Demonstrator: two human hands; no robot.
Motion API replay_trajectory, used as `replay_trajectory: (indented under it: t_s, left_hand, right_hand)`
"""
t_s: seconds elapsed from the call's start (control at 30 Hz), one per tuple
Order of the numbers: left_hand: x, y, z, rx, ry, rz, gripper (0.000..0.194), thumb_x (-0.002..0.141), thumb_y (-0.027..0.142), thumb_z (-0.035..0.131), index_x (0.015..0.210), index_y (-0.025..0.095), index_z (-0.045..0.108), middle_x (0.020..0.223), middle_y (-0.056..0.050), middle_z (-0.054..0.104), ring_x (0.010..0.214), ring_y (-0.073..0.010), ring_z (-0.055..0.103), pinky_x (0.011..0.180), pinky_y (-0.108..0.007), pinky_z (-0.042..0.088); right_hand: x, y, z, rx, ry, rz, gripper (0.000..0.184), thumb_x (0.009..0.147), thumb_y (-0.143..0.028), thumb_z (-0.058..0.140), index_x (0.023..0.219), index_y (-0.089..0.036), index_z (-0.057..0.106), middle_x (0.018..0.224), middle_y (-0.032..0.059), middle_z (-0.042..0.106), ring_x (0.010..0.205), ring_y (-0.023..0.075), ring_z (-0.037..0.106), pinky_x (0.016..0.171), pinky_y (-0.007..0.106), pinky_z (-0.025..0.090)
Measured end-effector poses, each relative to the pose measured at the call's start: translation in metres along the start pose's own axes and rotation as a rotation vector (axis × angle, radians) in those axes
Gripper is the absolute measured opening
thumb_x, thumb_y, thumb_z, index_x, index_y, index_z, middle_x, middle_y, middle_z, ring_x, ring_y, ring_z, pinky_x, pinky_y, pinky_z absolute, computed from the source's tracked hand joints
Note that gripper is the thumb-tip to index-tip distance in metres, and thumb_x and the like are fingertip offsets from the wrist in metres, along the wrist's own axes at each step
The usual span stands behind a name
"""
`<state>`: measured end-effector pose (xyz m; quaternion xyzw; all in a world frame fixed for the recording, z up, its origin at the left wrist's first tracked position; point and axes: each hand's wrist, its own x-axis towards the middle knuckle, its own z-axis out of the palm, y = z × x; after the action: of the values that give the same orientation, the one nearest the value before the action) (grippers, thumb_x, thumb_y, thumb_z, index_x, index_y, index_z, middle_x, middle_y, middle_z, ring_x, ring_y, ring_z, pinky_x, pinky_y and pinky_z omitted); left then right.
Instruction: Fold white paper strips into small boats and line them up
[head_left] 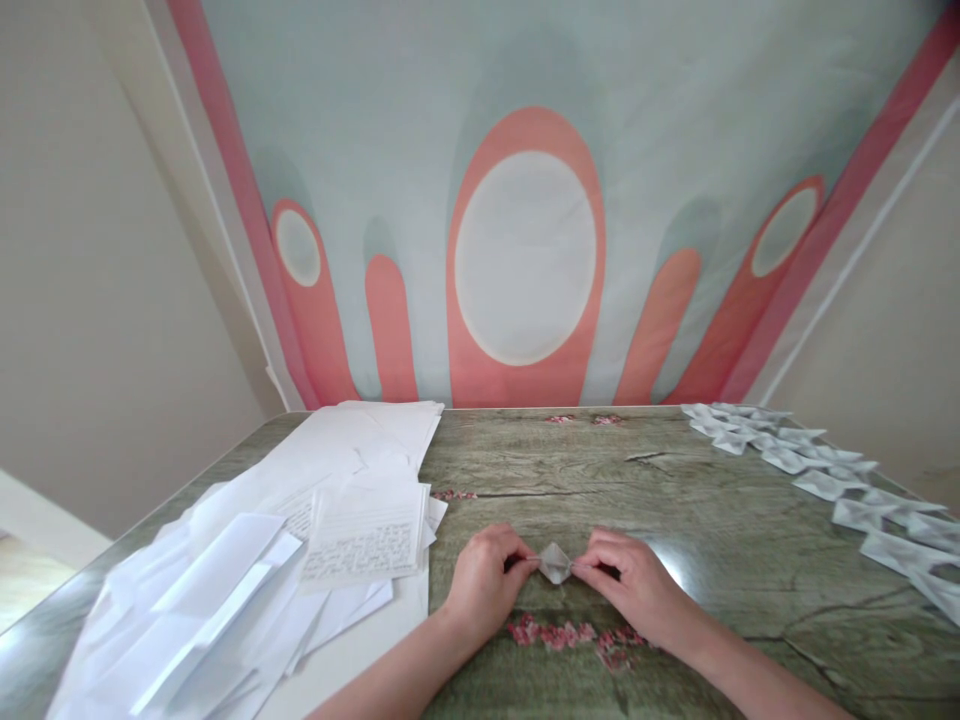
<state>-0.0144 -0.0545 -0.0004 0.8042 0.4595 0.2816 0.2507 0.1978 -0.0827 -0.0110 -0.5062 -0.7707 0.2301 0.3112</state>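
Observation:
A small folded paper piece [555, 564], diamond-shaped from above and greyish white, is held between my two hands just over the table. My left hand [487, 578] pinches its left end between thumb and fingers. At the opposite end, my right hand [626, 580] grips the other tip in the same kind of pinch. The middle of the paper shows between the fingertips, while both ends are hidden under them. It looks like a little paper boat, similar to the folded paper boats [825, 485] at the right.
Loose white sheets [360, 440] and folded strips cover the table's left side, with handwritten squares of paper [367, 535] on top. Several paper boats stand in rows along the right edge. The wood-grain table [540, 470] meets a wall hanging [525, 380] at the back.

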Motion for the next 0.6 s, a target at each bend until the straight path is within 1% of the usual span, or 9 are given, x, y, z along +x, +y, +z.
replay_trajectory:
  t_s: [0.1, 0.2, 0.3, 0.47, 0.6]
  left_hand:
    - [-0.0001, 0.0004, 0.0001, -0.017, -0.007, 0.009, 0.009, 0.076, 0.020, 0.061, 0.070, 0.020, 0.067, 0.072, -0.001, 0.062, 0.074, -0.0163, 0.057, 0.069, -0.025, 0.040]
    - [0.0000, 0.0002, 0.0006, -0.016, -0.009, 0.002, 0.008, 0.076, 0.021, 0.061, 0.071, 0.020, 0.067, 0.072, -0.001, 0.063, 0.073, -0.0160, 0.057, 0.068, -0.024, 0.040]
    - [0.0001, 0.0003, 0.0009, -0.007, -0.018, -0.003, 0.007, 0.076, 0.022, 0.061, 0.072, 0.020, 0.067, 0.072, 0.000, 0.063, 0.071, -0.0156, 0.057, 0.067, -0.024, 0.040]
    - [-0.0009, 0.0013, 0.0002, 0.012, -0.006, 0.008, 0.005, 0.076, 0.023, 0.062, 0.075, 0.020, 0.065, 0.072, 0.000, 0.062, 0.069, -0.0152, 0.056, 0.065, -0.024, 0.040]
    - [-0.0019, 0.0040, -0.0013, 0.021, -0.003, 0.015, 0.009, 0.077, 0.028, 0.060, 0.075, 0.020, 0.065, 0.073, -0.001, 0.061, 0.070, -0.0156, 0.055, 0.065, -0.024, 0.039]
  right_hand:
    - [-0.0002, 0.0005, 0.0000, 0.032, 0.011, 0.026, 0.027, 0.087, -0.033, 0.049, 0.067, -0.020, 0.063, 0.065, -0.0011, 0.053, 0.065, 0.0135, 0.054, 0.061, 0.024, 0.038]
    - [0.0009, 0.0020, -0.0002, 0.058, 0.014, 0.046, 0.025, 0.086, -0.033, 0.050, 0.069, -0.020, 0.063, 0.067, -0.0009, 0.055, 0.065, 0.0136, 0.054, 0.062, 0.024, 0.039]
    - [0.0027, 0.0033, 0.0001, 0.054, -0.002, 0.045, 0.021, 0.084, -0.033, 0.052, 0.072, -0.021, 0.063, 0.069, -0.0007, 0.056, 0.066, 0.0139, 0.055, 0.062, 0.025, 0.039]
    - [0.0043, 0.0056, 0.0018, 0.038, 0.009, 0.034, 0.019, 0.084, -0.033, 0.052, 0.076, -0.021, 0.063, 0.070, -0.0002, 0.057, 0.067, 0.0145, 0.055, 0.062, 0.025, 0.040]
    - [0.0036, 0.0056, 0.0022, 0.026, 0.018, 0.016, 0.018, 0.084, -0.033, 0.051, 0.079, -0.021, 0.062, 0.073, 0.0007, 0.057, 0.068, 0.0151, 0.055, 0.062, 0.026, 0.041]
